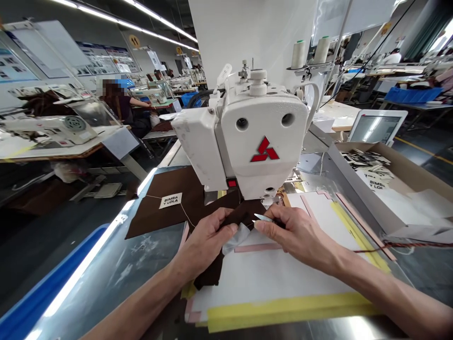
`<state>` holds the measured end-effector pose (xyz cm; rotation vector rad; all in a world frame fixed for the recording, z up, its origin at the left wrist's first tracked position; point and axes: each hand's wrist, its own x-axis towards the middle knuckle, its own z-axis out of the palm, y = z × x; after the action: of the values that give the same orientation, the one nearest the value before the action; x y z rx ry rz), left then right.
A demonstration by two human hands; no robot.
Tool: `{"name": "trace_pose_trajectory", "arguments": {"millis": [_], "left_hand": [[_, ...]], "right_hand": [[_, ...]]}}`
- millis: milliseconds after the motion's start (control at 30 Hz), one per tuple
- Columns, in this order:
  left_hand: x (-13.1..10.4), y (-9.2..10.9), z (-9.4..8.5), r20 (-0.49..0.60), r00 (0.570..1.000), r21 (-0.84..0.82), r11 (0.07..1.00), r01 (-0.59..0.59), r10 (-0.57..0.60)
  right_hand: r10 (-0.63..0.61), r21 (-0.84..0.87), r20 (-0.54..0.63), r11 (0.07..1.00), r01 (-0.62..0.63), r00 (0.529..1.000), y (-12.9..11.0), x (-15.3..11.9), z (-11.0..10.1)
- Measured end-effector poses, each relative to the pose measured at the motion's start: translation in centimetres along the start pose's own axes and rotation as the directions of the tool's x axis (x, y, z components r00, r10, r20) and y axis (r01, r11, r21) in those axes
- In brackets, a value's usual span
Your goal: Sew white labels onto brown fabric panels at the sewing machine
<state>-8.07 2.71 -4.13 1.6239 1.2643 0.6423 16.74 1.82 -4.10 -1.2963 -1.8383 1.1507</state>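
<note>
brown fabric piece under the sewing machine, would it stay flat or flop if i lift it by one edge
The brown fabric would probably flop: where the left hand pinches it, it bunches and folds. It looks thin and lies flat on the table, so it is likely light. Its sewn-on white label may stiffen that spot slightly. The right hand holds small snips close by.

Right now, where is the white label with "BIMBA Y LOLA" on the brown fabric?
In the head view, the white label lies on the brown fabric, left of the sewing machine and beyond the left hand.
</note>
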Motion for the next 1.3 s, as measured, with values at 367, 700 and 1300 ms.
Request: {"name": "trace_pose_trajectory", "arguments": {"millis": [367,700,1300], "left_hand": [[0.0,-0.3,0.1,0.026,1.000,-0.063,0.998,-0.005,0.007],[-3.0,0.8,1.6,0.070,0.917,0.395,0.833,-0.388,0.393],[-4.1,0.5,4.4,0.312,0.643,0.628,0.356,-0.692,0.700]], "right_hand": [[-0.104,-0.257,-0.008,0.961,0.099,0.995,-0.1,0.1,1.4],[-0.113,-0.183,-0.100,0.979,0.094,0.989,-0.4,-2.1,-2.7],[0.043,-0.495,0.045,0.869,-0.015,0.998,1.3,-2.6,-1.2]]}}
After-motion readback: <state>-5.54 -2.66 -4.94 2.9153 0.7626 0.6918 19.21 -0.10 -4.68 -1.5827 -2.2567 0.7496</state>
